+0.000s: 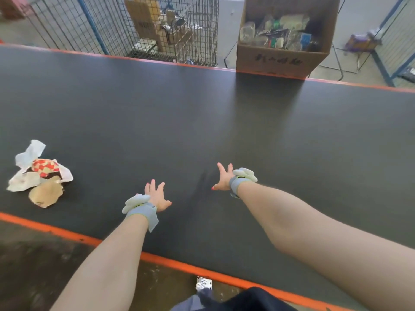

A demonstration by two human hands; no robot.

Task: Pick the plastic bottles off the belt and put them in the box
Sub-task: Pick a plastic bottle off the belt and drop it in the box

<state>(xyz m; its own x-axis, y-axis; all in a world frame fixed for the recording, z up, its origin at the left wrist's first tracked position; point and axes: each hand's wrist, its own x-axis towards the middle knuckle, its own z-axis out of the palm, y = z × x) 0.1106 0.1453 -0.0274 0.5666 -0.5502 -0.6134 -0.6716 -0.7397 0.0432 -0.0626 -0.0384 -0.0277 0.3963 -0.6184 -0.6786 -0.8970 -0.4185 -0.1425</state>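
Left hand point(157, 196) and right hand point(223, 179) both out over the belt point(224, 122), fingers spread, holding nothing. Both sit towards the near edge, right one reaching a bit farther in. Grey wrist straps on each.

No plastic bottle on the visible belt, so I've got no pick target and no long axis to line up on. Only thing riding the belt is a clump of paper scraps point(39, 176) at the left end, near edge: white tissue, a red-checked wrapper, brown paper. Well apart from my left hand, farther from the right. Not task items as far as I can tell.

The bottles I can see are already in the cardboard box point(280, 59), standing just past the far edge, right of centre. It lies straight across the belt from my right hand, so that's the nearer arm for drops.

My read: hold until a bottle comes in. Can't tell from which end.
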